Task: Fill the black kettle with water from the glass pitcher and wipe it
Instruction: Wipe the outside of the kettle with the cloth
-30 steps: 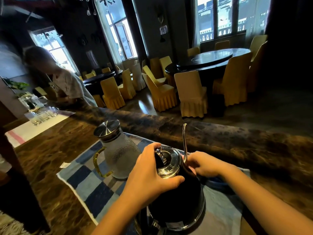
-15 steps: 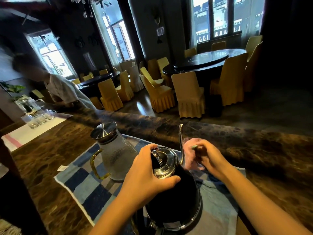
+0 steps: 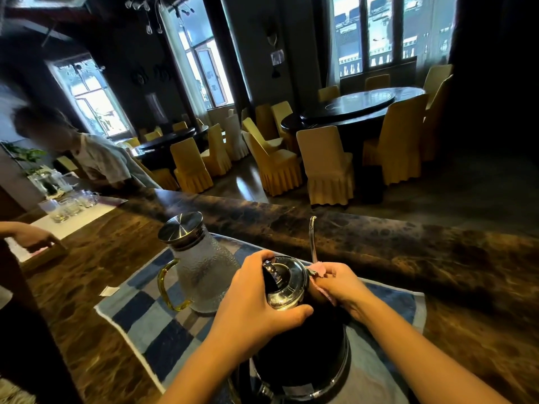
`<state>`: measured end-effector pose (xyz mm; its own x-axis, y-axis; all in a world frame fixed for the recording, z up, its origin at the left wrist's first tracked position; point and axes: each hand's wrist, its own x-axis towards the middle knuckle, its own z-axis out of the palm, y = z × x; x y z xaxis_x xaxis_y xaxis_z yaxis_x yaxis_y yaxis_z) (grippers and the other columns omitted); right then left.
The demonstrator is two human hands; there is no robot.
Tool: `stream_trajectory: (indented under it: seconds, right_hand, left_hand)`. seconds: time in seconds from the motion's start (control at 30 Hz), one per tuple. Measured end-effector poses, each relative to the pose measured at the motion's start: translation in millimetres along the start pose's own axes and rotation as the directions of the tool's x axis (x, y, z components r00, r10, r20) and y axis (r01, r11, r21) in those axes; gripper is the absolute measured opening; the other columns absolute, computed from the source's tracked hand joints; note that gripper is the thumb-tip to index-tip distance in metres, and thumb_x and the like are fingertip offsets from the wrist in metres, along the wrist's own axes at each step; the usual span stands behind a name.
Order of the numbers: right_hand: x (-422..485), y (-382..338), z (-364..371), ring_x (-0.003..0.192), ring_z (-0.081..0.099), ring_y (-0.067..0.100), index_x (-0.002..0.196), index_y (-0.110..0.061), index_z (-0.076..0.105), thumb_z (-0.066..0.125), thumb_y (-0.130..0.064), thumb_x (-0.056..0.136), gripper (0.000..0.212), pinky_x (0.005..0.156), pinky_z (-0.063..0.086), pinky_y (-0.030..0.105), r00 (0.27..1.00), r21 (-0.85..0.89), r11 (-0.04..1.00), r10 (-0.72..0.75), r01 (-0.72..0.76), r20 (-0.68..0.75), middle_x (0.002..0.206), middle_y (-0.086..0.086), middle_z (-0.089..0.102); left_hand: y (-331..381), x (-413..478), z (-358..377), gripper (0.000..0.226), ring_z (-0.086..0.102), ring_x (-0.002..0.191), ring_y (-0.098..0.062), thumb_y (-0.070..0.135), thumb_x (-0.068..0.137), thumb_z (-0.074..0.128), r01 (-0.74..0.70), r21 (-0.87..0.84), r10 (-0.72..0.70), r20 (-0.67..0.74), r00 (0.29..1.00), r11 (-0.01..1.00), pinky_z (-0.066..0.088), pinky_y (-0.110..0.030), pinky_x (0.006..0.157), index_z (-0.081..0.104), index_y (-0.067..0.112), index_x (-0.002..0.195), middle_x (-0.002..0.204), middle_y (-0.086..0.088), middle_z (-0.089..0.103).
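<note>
View from the head camera, read left to right. At far left, small drinking glasses (image 3: pixel 65 207) stand on a white mat; what they hold cannot be made out. The glass pitcher (image 3: pixel 201 272) stands upright on the blue checked cloth (image 3: pixel 151 322) that covers part of the bench (image 3: pixel 437 258); its steel lid (image 3: pixel 180 228) is seated and no hand touches it. Its textured wall hides the water level, so the amount left in it cannot be told. Just to its right, the left hand (image 3: pixel 256 310) grasps the top of the black kettle (image 3: pixel 303 360), fingers wrapped beside the shiny kettle lid (image 3: pixel 284 284), thumb across the near edge. The kettle stands on the same cloth, lid closed, contents hidden. The thin spout (image 3: pixel 312 237) rises behind the lid. The right hand (image 3: pixel 338 287) is clenched on a pink cloth (image 3: pixel 316 271) and presses it to the kettle's upper right side at the foot of the spout. Judging by the parked, lidded pitcher and the closed kettle, filling appears to be done and wiping is under way; the lower body and the near side seemingly remain to be wiped.
</note>
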<state>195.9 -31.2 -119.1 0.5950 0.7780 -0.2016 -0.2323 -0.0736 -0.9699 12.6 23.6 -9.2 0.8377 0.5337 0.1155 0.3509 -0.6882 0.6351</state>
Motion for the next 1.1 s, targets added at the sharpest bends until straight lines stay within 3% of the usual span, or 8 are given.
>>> stream_trajectory:
  seconds: [0.1, 0.33, 0.43, 0.53, 0.6, 0.73, 1.0, 1.1]
  right_hand:
    - [7, -8, 2, 0.066, 0.064, 0.012, 0.092, -0.005, 0.073, 0.068, -0.008, 0.085, 0.009, 0.056, 0.051, 0.019, 0.998, 0.004, 0.999, -0.034, 0.034, -0.058, 0.070, 0.004, 0.072]
    - [20, -59, -4, 0.075, 0.067, 0.006, 0.101, -0.001, 0.071, 0.067, 0.002, 0.083, 0.018, 0.064, 0.053, 0.009, 0.935, -0.125, 0.944, -0.324, 0.307, -0.148, 0.086, 0.007, 0.072]
    - [24, -55, 2, 0.087, 0.069, 0.019, 0.101, -0.005, 0.071, 0.068, -0.005, 0.086, 0.016, 0.074, 0.056, 0.023, 0.942, 0.022, 0.957, -0.280, 0.289, -0.185, 0.096, 0.013, 0.074]
    - [17, -35, 8, 0.068, 0.062, 0.026, 0.095, 0.003, 0.070, 0.063, -0.016, 0.091, 0.021, 0.056, 0.049, 0.027, 0.961, 0.023, 0.972, -0.226, 0.232, -0.157, 0.079, 0.028, 0.071]
    - [6, -20, 7, 0.055, 0.060, 0.013, 0.099, 0.002, 0.071, 0.063, -0.019, 0.091, 0.024, 0.051, 0.046, 0.022, 0.981, -0.054, 0.987, -0.154, 0.149, -0.118, 0.064, 0.016, 0.070]
    - [-5, 1, 8, 0.079, 0.068, 0.011, 0.100, -0.010, 0.073, 0.061, -0.026, 0.092, 0.022, 0.075, 0.055, 0.027, 0.998, -0.054, 0.998, 0.015, -0.018, -0.056, 0.086, 0.007, 0.075]
    - [2, -39, 3, 0.051, 0.062, 0.005, 0.107, 0.005, 0.068, 0.062, -0.005, 0.090, 0.021, 0.044, 0.049, 0.017, 0.995, -0.029, 0.995, -0.093, 0.092, -0.040, 0.069, 0.005, 0.069]
    - [16, -70, 2, 0.066, 0.069, 0.013, 0.104, 0.001, 0.068, 0.061, -0.007, 0.091, 0.017, 0.063, 0.059, 0.026, 0.986, 0.121, 0.980, -0.146, 0.156, -0.086, 0.082, 0.011, 0.070]
  left_hand:
    - [2, 1, -1, 0.090, 0.044, 0.117, 0.000, 0.069, 0.042, 0.065, 0.011, 0.017, -0.011, 0.004, 1.000, 1.000, 0.044, -0.023, 0.098, 0.029, 0.046, 0.121, 0.119, 0.026, 0.043]
    - [2, 0, 0, 0.100, 0.044, 0.117, -0.002, 0.070, 0.042, 0.064, 0.026, 0.038, -0.026, -0.010, 1.000, 0.999, 0.046, -0.029, 0.099, 0.032, 0.037, 0.130, 0.124, 0.021, 0.043]
    - [2, 1, 0, 0.100, 0.044, 0.117, -0.002, 0.070, 0.041, 0.064, 0.024, 0.037, -0.024, -0.012, 1.000, 0.999, 0.046, -0.028, 0.098, 0.032, 0.037, 0.129, 0.124, 0.021, 0.042]
    - [1, 1, 1, 0.100, 0.044, 0.118, -0.003, 0.070, 0.041, 0.065, 0.026, 0.040, -0.025, -0.018, 1.000, 0.999, 0.046, -0.032, 0.099, 0.033, 0.036, 0.130, 0.125, 0.020, 0.043]
    - [0, 1, 1, 0.100, 0.045, 0.117, -0.003, 0.069, 0.041, 0.066, 0.024, 0.035, -0.023, -0.018, 1.000, 0.999, 0.047, -0.032, 0.099, 0.033, 0.036, 0.130, 0.124, 0.020, 0.043]
    - [-1, 3, 2, 0.098, 0.044, 0.116, -0.001, 0.069, 0.042, 0.066, 0.009, 0.052, -0.008, -0.030, 1.000, 0.999, 0.048, -0.028, 0.097, 0.033, 0.037, 0.129, 0.120, 0.024, 0.041]
    - [-1, 0, 3, 0.100, 0.043, 0.118, -0.003, 0.070, 0.044, 0.065, 0.027, 0.063, -0.024, -0.042, 0.999, 0.998, 0.048, -0.033, 0.098, 0.032, 0.036, 0.132, 0.124, 0.021, 0.042]
    - [-1, 0, 3, 0.101, 0.043, 0.120, -0.004, 0.070, 0.044, 0.065, 0.025, 0.064, -0.022, -0.039, 0.999, 0.998, 0.047, -0.034, 0.099, 0.032, 0.035, 0.133, 0.125, 0.021, 0.042]
